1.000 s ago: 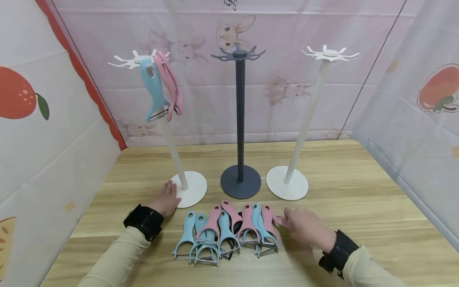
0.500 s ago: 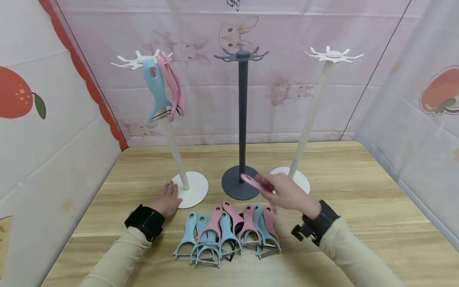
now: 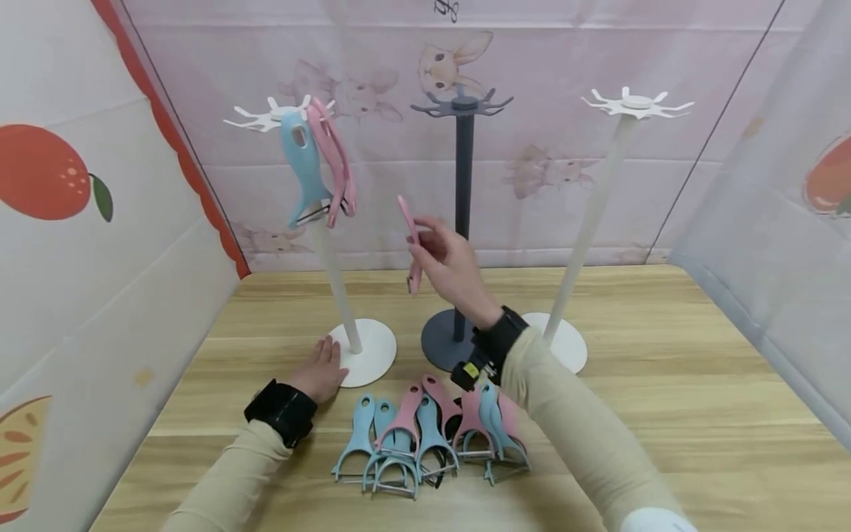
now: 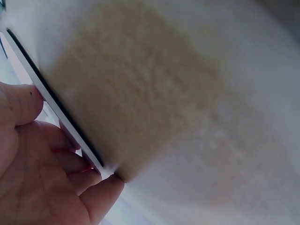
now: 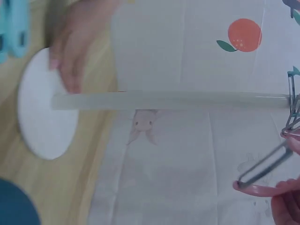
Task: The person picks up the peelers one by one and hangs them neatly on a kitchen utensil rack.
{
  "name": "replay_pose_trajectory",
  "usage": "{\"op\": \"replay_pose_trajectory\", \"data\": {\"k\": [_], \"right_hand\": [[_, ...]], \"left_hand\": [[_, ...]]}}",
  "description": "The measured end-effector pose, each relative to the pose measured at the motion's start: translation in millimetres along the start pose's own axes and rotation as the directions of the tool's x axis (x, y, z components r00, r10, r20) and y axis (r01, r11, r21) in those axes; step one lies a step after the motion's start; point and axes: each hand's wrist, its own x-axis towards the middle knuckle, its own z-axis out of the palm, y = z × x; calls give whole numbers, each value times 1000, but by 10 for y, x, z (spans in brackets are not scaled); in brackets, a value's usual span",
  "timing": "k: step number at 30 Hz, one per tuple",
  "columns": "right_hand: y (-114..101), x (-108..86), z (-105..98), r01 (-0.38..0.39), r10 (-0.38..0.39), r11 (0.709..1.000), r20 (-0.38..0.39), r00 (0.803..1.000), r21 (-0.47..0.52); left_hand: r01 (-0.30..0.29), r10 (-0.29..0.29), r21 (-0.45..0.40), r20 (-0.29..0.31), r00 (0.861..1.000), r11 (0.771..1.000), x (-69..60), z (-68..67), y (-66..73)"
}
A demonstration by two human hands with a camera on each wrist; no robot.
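Raised in front of the dark stand (image 3: pixel 464 170), my right hand (image 3: pixel 452 270) pinches a pink peeler (image 3: pixel 414 277) by its body. The peeler stands nearly upright, handle end up; its blade (image 5: pixel 265 168) shows in the right wrist view. My left hand (image 3: pixel 321 369) rests with extended fingers on the round base (image 3: pixel 375 362) of the left white stand (image 3: pixel 335 273); in the left wrist view the fingertips touch the base's edge (image 4: pixel 56 101). A blue peeler (image 3: pixel 304 159) and pink peelers (image 3: pixel 337 170), overlapping, hang from that stand's hooks (image 3: pixel 255 118).
Several blue and pink peelers (image 3: pixel 404 421) lie heaped at the table's front, partly under my right forearm. A right white stand (image 3: pixel 598 199) has bare hooks, as does the dark one. Printed cloth (image 3: pixel 532 44) backs the wooden table (image 3: pixel 678 355).
My right hand has lifted the pink peeler from the right end of the heap and carried it up and left, turning it upright. My left hand stays on the base.
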Motion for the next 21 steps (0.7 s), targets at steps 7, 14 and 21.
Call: {"op": "replay_pose_trajectory", "data": {"k": [7,14,21], "right_hand": [[29,493,204,-46,47,999,-57,997,20],[-342,790,295,-97,102,994,-104,989,50],[-394,1067,330,-110,115,992,-82,990,59]], "left_hand": [[9,-9,-5,-11,1000,1000,-22,-5,0],[9,-9,-22,-12,1000,1000,-62,-26,24],[-2,2,-19,-39,999,1000,-60,-33,38]]}}
